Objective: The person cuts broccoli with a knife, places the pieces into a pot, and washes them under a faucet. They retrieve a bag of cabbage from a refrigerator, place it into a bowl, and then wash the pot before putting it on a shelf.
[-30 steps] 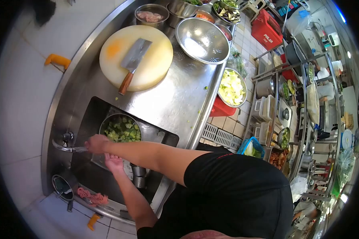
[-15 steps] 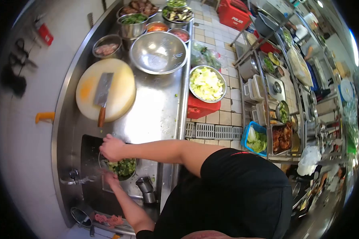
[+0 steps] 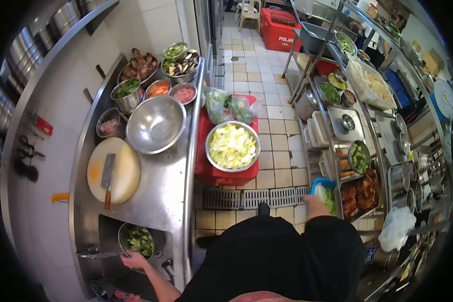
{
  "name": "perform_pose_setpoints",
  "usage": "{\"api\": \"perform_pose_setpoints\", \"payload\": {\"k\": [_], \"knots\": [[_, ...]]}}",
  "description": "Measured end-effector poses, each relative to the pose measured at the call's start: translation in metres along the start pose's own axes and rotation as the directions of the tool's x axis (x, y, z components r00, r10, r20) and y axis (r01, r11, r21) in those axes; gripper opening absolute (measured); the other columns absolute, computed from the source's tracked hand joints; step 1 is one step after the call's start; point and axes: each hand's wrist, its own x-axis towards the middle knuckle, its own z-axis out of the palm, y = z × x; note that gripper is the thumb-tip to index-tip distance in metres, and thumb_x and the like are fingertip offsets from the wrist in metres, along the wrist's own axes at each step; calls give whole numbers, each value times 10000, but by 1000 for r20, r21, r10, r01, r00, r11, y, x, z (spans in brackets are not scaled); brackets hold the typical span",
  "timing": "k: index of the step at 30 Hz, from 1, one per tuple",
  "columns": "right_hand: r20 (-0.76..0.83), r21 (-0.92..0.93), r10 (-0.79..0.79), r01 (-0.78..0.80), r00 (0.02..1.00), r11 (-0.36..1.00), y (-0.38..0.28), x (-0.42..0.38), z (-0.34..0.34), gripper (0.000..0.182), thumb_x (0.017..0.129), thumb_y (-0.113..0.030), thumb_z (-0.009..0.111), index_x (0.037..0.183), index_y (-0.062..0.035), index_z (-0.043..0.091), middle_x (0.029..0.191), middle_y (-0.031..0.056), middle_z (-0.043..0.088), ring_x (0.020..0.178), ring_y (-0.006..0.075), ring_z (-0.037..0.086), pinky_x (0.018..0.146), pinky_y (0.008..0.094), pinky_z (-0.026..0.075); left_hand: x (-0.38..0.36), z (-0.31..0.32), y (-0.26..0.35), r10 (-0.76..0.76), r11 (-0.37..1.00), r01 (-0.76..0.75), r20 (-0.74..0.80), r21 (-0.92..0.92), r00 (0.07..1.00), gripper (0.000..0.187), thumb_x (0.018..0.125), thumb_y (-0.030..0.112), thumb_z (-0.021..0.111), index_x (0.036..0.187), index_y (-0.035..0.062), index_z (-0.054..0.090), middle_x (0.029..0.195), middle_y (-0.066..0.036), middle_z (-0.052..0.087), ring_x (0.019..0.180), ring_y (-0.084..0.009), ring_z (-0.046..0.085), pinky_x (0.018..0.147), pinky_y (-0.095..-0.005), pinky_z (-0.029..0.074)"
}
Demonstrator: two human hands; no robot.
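Note:
In the sink (image 3: 105, 226) at the lower left stands a metal bowl (image 3: 158, 240) of chopped green vegetables (image 3: 141, 241). My left hand (image 3: 134, 259) is at the bowl's near rim, its fingers closed about the edge. A stream of water from the tap (image 3: 91, 250) runs toward that hand. Far to the right, my right hand (image 3: 315, 206) is stretched out beside a blue basket (image 3: 318, 185) with leafy greens in it. It is blurred, and its fingers do not show clearly.
A round cutting board (image 3: 128, 176) with a cleaver (image 3: 107, 173) lies on the steel counter. Behind it are a large metal bowl (image 3: 156, 125) and several food bowls. A bowl of cut cabbage (image 3: 232, 146) rests on a red box (image 3: 221, 177). Loaded shelves line the right.
My right hand has left the sink bowl and swung across to the blue basket. My body and view have turned right. My left hand stays at the bowl.

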Motion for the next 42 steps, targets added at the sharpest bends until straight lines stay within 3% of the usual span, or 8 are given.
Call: {"api": "perform_pose_setpoints", "payload": {"k": [3, 7, 11, 16, 23, 31, 37, 42], "knots": [[309, 24, 97, -110, 946, 994, 71, -44, -87, 365, 836, -247, 660, 1156, -74, 699, 1218, 186, 672, 1187, 324, 624, 982, 458, 495, -54, -10, 129, 353, 905, -383, -173, -186, 919, 430, 930, 247, 643, 1237, -43, 566, 1259, -247, 566, 1106, -413, 564, 982, -507, 422], [249, 286, 188, -258, 950, 923, 94, -6, -116, 333, 798, -178, 686, 1113, -74, 713, 1165, 203, 686, 1145, 343, 641, 957, 473, 508, -190, 11, 311, 545, 734, -417, 98, -536, 833, 478, 937, 172, 617, 1342, -33, 466, 1294, -208, 531, 1235, -369, 475, 1080, -467, 340], [-149, 437, -140, 192, 979, 879, 65, 77, -145, 372, 754, -160, 645, 1113, -80, 705, 1141, 231, 681, 1114, 366, 642, 979, 441, 503, -304, 25, 463, 729, 555, -89, 432, -827, 531, 472, 886, 117, 621, 1314, -37, 494, 1098, -191, 606, 1043, -327, 584, 941, -433, 462], [-256, 376, -395, 468, 882, 800, -30, 121, -263, 361, 782, -155, 587, 1117, -65, 689, 1139, 206, 681, 1095, 376, 630, 962, 448, 501, -382, 82, 578, 917, 392, -489, 288, -779, 276, 371, 863, 161, 626, 1208, 29, 591, 1145, -208, 623, 1110, -401, 552, 972, -486, 429], [-232, 2, -744, 765, 626, 644, -207, 125, -412, 359, 815, -173, 594, 1155, -82, 662, 1185, 157, 640, 1166, 344, 576, 992, 466, 458, -407, 205, 703, 648, 755, -494, 605, -432, 462, 533, 864, 234, 663, 1363, 125, 513, 1360, -167, 516, 1267, -390, 462, 996, -572, 421], [-237, -11, -968, 996, 87, 92, -474, 195, -450, 400, 836, -179, 600, 1229, -101, 593, 1239, 112, 586, 1171, 315, 550, 969, 469, 447, -449, 354, 721, 632, 719, -644, 632, -263, 448, 278, 954, 223, 537, 1165, 103, 672, 1331, -161, 575, 1299, -329, 468, 1158, -555, 226], [79, -228, -977, 957, 200, 177, -526, 248, -452, 221, 816, -146, 654, 1029, -96, 684, 1061, 112, 656, 1112, 301, 577, 938, 395, 463, -450, 341, 742, 477, 810, 4, 663, -587, 577, 226, 1026, 183, 472, 1042, 3, 608, 967, -194, 640, 905, -346, 630, 807, -432, 495], [-146, 654, -906, 725, 398, 213, -525, 247, -507, 126, 746, -44, 677, 868, -16, 689, 870, 182, 664, 807, 354, 652, 715, 436, 511, -474, 304, 778, 781, 620, -179, 581, -764, 229, 586, 815, 250, 762, 1292, 34, 498, 1149, -192, 609, 1083, -344, 578, 1047, -459, 407]]}}
